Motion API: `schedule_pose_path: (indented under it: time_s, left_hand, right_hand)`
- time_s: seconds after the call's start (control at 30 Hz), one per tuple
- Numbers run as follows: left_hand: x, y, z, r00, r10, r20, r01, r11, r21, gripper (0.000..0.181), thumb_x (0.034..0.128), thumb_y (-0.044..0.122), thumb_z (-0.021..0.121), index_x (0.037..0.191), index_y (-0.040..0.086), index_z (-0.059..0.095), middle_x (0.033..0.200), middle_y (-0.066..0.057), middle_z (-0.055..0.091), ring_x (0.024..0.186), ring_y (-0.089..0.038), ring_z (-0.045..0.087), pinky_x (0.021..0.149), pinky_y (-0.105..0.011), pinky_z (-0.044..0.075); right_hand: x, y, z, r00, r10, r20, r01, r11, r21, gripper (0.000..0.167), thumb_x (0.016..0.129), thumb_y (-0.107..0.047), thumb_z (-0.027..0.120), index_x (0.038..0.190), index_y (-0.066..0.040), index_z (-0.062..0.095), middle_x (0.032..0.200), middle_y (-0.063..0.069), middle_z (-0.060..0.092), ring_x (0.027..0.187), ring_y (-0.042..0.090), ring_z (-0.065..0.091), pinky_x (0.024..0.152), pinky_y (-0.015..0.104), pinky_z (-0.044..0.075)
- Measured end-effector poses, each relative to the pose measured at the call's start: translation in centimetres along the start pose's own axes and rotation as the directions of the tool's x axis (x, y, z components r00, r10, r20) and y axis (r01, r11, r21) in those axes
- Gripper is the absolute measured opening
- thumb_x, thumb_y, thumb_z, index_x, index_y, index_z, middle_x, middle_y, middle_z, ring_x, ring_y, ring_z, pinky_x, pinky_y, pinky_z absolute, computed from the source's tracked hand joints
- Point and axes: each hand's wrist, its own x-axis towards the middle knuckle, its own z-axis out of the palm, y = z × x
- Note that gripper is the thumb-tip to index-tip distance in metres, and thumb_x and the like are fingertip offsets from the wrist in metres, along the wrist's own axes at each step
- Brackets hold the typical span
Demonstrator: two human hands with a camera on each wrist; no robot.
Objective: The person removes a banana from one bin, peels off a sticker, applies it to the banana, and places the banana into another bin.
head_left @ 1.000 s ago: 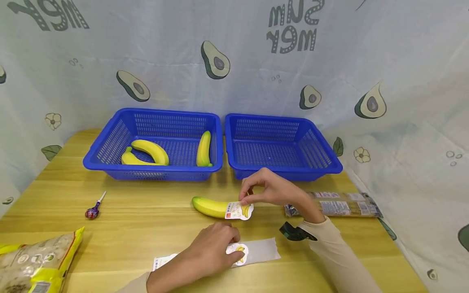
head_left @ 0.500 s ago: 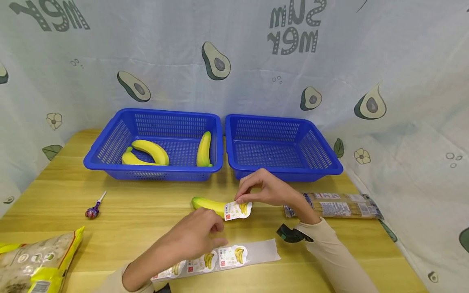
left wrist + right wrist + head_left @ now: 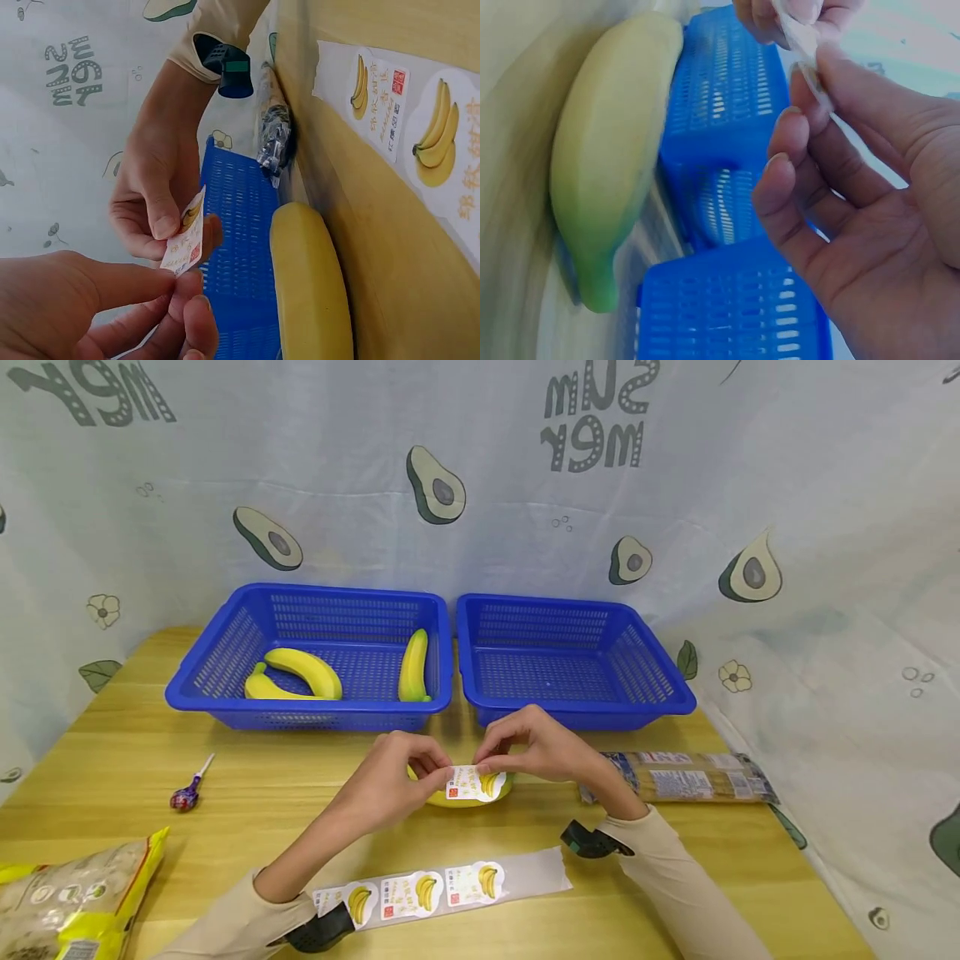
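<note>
Between both hands is a white banana sticker (image 3: 475, 783) with printed lettering. My left hand (image 3: 390, 781) pinches its left end between thumb and fingers, and my right hand (image 3: 536, 745) pinches its right end. In the left wrist view the sticker (image 3: 185, 238) is held up, apart from the banana (image 3: 311, 285) lying on the table. From the head view that banana (image 3: 457, 803) is mostly covered by the sticker and hands. Closer to me lies a backing strip (image 3: 528, 875) bearing several more banana stickers.
A blue basket (image 3: 337, 704) at the back left holds several bananas. Beside it stands a second blue basket (image 3: 585, 703). A lollipop (image 3: 186, 795) and a yellow-edged bag (image 3: 82, 893) are at left. A long clear packet (image 3: 682, 777) lies at right.
My left hand has left the backing strip, moved up and forward, and taken the sticker's left end. The right hand has kept its pinch, with the sticker shifting only slightly.
</note>
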Motion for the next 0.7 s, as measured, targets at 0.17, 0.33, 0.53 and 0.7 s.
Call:
schedule_pose_path:
  time_s: [0.17, 0.33, 0.53, 0.7]
  left_hand:
    - [0.1, -0.1, 0.1, 0.999, -0.029, -0.016, 0.029, 1.000, -0.005, 0.011, 0.0953, 0.004, 0.077, 0.085, 0.008, 0.079, 0.073, 0.006, 0.070, 0.068, -0.008, 0.063, 0.066, -0.025, 0.056]
    - [0.2, -0.4, 0.3, 0.995, -0.085, -0.048, 0.088, 0.994, 0.068, 0.014, 0.0928, 0.006, 0.078, 0.080, 0.012, 0.078, 0.071, 0.007, 0.068, 0.068, -0.007, 0.061, 0.068, -0.027, 0.054]
    - [0.1, -0.9, 1.1, 0.989, -0.121, -0.085, 0.131, 0.983, 0.129, 0.018, 0.0905, 0.003, 0.079, 0.076, 0.014, 0.074, 0.067, 0.007, 0.064, 0.065, -0.009, 0.058, 0.060, -0.028, 0.051]
    - [0.1, -1.5, 1.8, 0.986, -0.119, -0.113, 0.137, 0.975, 0.174, 0.022, 0.0894, 0.002, 0.079, 0.074, 0.015, 0.072, 0.064, 0.009, 0.060, 0.063, -0.010, 0.055, 0.058, -0.029, 0.048]
  right_hand:
    - [-0.1, 0.1, 0.0, 0.998, 0.067, -0.010, -0.068, 0.997, -0.049, 0.007, 0.094, 0.001, 0.081, 0.098, -0.004, 0.083, 0.090, 0.001, 0.079, 0.079, 0.014, 0.071, 0.074, 0.032, 0.064]
    - [0.2, 0.5, 0.3, 0.996, 0.094, 0.010, -0.092, 0.990, -0.107, 0.007, 0.093, 0.001, 0.082, 0.097, -0.005, 0.083, 0.089, 0.001, 0.079, 0.076, 0.009, 0.068, 0.072, 0.030, 0.063]
    - [0.4, 1.0, 1.0, 0.994, 0.107, -0.001, -0.106, 0.981, -0.165, 0.005, 0.094, -0.002, 0.083, 0.092, -0.007, 0.083, 0.085, -0.001, 0.079, 0.073, 0.005, 0.067, 0.069, 0.028, 0.062]
    - [0.5, 1.4, 1.5, 0.993, 0.120, 0.000, -0.118, 0.977, -0.179, 0.006, 0.093, -0.002, 0.083, 0.092, -0.008, 0.083, 0.085, -0.002, 0.079, 0.073, 0.006, 0.069, 0.068, 0.028, 0.062]
